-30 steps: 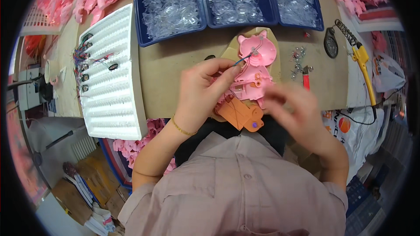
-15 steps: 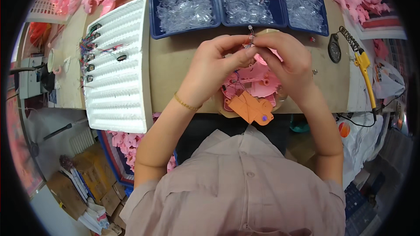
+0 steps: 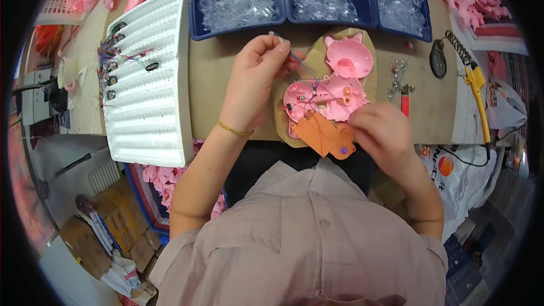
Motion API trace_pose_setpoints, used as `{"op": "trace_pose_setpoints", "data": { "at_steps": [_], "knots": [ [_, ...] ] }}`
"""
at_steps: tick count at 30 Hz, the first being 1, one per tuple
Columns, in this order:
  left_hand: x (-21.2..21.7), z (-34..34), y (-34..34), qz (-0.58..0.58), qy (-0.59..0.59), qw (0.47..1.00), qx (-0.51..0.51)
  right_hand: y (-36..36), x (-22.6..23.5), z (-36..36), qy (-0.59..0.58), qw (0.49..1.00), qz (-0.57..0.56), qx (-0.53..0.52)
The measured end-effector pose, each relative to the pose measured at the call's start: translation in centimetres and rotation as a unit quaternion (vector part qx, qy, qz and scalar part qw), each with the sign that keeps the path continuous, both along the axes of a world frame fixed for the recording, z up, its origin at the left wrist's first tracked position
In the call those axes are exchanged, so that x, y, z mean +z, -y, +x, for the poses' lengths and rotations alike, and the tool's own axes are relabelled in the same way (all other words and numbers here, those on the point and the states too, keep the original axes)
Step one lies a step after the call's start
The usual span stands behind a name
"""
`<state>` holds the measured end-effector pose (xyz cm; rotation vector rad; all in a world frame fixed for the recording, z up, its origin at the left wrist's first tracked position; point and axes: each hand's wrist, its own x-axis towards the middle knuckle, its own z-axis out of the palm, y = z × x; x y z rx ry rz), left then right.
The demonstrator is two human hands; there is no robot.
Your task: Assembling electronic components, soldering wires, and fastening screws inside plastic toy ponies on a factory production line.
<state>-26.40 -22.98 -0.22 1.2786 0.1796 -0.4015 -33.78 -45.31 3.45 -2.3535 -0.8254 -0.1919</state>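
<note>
"Watching from afar, I see the open pink plastic eared shell (image 3: 340,85) on the flat tan board (image 3: 280,118). How's the grip?"

"The left hand (image 3: 252,73) pinches thin red and blue wires (image 3: 306,67), thumb and forefinger together. The right hand (image 3: 385,133) is at the shell's right edge; I can't tell whether it holds anything."

"I'd leave the wires slack, clear of the flat orange block (image 3: 317,136) on the near side. Obstacles?"

"Just right, a red-handled tool (image 3: 404,105) and loose silvery bits (image 3: 396,73); left, a ribbed white foam tray (image 3: 147,90); far, blue plastic bins (image 3: 241,32)."
</note>
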Motion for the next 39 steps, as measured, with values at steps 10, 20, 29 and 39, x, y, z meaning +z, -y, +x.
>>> {"op": "trace_pose_setpoints", "data": {
  "at_steps": [10,20,29,39],
  "knots": [
    [1.2,-0.8,0.8,0.362,0.431,0.780,-0.271,1.9,1.2,2.0,-0.428,0.837,0.335,-0.060],
    [0.7,-2.0,1.4,0.437,0.438,0.781,-0.091,-0.3,1.6,0.1,-0.257,0.943,0.167,-0.128],
    [-1.2,-1.3,0.0,0.251,0.278,0.923,-0.092,-3.3,-3.0,2.3,-0.043,0.994,-0.045,-0.087],
    [-1.2,-1.1,-0.4,0.239,0.285,0.916,-0.151,-3.5,-3.1,2.9,-0.074,0.988,-0.089,-0.100]
  ]
}}
